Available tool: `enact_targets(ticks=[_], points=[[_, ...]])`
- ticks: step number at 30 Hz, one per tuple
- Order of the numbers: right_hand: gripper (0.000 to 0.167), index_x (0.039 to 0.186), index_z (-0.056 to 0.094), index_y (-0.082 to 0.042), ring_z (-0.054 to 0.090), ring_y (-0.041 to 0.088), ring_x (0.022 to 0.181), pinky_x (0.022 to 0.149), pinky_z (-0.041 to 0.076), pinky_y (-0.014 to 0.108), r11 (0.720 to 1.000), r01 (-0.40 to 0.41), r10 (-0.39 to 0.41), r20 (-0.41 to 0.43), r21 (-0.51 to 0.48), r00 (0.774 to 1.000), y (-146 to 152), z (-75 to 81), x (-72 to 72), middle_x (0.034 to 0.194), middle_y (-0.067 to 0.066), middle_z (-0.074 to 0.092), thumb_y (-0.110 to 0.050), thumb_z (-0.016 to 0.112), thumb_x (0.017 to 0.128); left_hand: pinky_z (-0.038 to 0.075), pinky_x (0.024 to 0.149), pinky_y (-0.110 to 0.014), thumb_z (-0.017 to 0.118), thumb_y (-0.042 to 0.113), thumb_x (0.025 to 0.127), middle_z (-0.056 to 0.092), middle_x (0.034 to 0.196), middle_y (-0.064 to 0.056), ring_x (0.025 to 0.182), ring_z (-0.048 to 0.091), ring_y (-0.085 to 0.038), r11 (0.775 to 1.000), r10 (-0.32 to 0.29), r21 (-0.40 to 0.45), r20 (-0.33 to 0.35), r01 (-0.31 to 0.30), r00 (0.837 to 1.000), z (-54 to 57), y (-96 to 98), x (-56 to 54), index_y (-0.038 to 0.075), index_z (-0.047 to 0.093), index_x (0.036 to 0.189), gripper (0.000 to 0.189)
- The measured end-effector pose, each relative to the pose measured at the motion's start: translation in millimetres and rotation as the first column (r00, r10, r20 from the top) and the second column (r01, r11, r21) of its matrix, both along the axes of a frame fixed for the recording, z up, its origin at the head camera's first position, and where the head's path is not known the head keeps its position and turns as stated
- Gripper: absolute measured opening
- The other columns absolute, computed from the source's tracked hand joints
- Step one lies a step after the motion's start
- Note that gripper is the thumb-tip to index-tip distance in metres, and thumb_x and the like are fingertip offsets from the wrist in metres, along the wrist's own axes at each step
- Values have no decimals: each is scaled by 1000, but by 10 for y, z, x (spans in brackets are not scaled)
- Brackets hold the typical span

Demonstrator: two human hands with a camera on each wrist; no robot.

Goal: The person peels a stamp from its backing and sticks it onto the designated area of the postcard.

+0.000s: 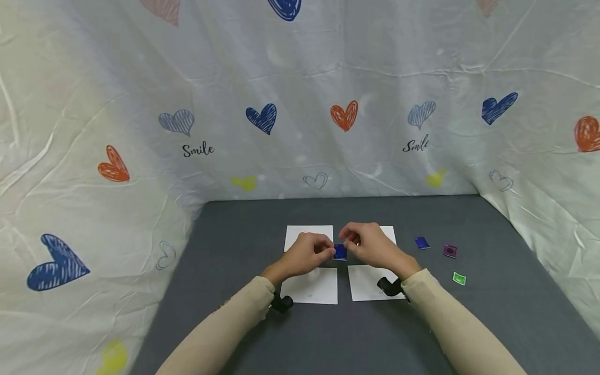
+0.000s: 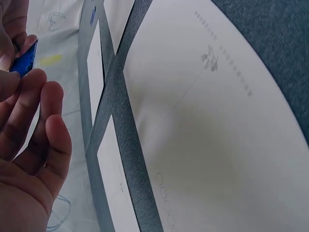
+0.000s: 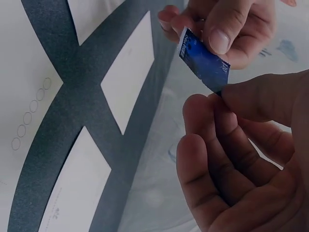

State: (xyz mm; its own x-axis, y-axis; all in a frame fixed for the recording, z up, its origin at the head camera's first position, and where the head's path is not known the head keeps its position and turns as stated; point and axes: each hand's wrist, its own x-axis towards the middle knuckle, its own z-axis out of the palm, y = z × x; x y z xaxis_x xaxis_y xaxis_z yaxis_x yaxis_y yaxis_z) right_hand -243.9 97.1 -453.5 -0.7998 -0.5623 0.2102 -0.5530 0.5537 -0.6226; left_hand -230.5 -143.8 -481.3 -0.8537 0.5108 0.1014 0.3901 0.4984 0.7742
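Holding a packet point(image 1: 340, 252) aloft between left hand point(image 1: 304, 255) and right hand point(image 1: 375, 246), over the surface point(image 1: 328, 333) and amid four sheets point(image 1: 309, 286). Clamped on opposite ends of it in each grip, thumb against fingers. Could tear crookedly if pulled hard or unevenly; could slip from the right grip, pinching only a corner. Might then drop among the sheets.
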Motion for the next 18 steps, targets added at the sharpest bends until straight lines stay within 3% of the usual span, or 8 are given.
enact_targets(ticks=[3, 8, 18], points=[[12, 112, 78, -9, 67, 5, 79, 74, 57, 28, 1000, 14, -14, 0, -4, 1000, 4, -19, 1, 91, -4, 77, -9, 74, 100, 53, 64, -23, 69, 13, 106, 82, 91, -13, 77, 76, -19, 1000, 2, 24, 24, -3, 1000, -19, -2, 7, 8, 80, 105, 12], [11, 110, 79, -9, 67, 5, 81, 76, 58, 29, 999, 27, -27, 9, -21, 1000, 66, -64, 24, 93, -4, 78, -13, 73, 102, 52, 63, -23, 69, 14, 106, 82, 89, -8, 74, 72, -10, 999, 22, 31, 36, -23, 999, -43, -2, 8, 9, 80, 102, 13], [10, 105, 82, -13, 66, 4, 73, 67, 55, 26, 997, 67, -63, 96, -36, 993, 114, -196, 86, 87, -4, 79, -19, 74, 104, 52, 63, -24, 70, 15, 106, 80, 85, -3, 70, 65, -7, 996, 81, 41, 50, -83, 995, -34, 5, 17, 10, 80, 99, 13]])
